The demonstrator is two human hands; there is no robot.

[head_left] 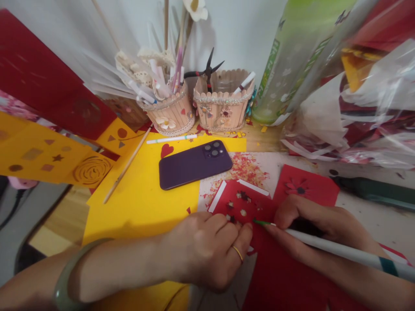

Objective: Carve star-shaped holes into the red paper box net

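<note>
A small red paper piece (248, 201), cut with star and round holes and edged with white strips, lies in front of me. My left hand (215, 246), with a gold ring and a green bangle, has its fingers curled together on the paper's near edge; its fingertips are partly hidden. In a pinch, my right hand (319, 229) holds a white pen (337, 246) with a teal band. Its thin green tip touches or hovers just over the paper, close to my left fingers. Below spreads a larger red sheet (275, 276).
A purple phone (196, 164) rests on a yellow sheet (142, 216) beside a wooden stick (128, 166) and a white marker (171, 139). Behind stand two decorated stick-sided holders (223, 108), one with pliers (210, 69). Colored shavings (248, 168) and a red flower card (304, 185) lie nearby.
</note>
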